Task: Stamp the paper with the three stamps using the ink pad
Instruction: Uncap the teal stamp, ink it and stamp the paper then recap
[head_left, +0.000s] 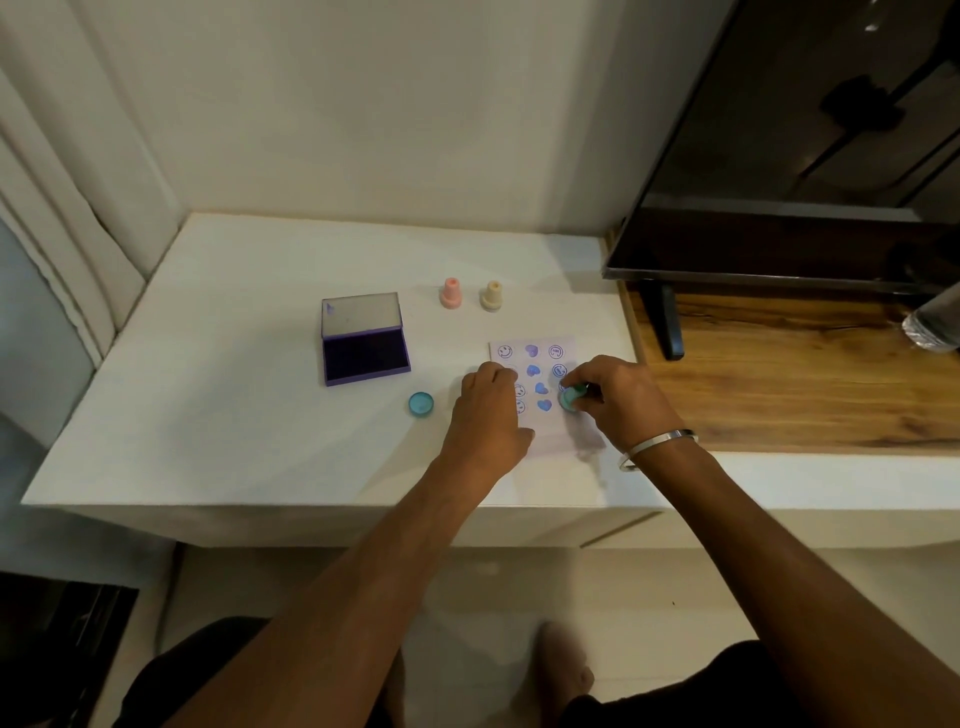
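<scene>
A small white paper (543, 353) with several blue and purple smiley and heart prints lies on the white counter (234, 415). My right hand (618, 400) grips a teal stamp (570, 399), tilted with its face toward the paper's right column. My left hand (488, 415) rests flat on the paper's left edge, fingers spread. The open purple ink pad (363, 343) sits to the left, lid raised. A pink stamp (451, 292) and a cream stamp (491, 296) stand upright behind the paper. A teal cap (421, 404) lies left of my left hand.
A dark TV screen (810, 156) on a black foot (665, 322) stands at the right on a wooden surface (779, 374). A clear bottle (932, 327) shows at the far right edge. White wall panels rise behind and at the left.
</scene>
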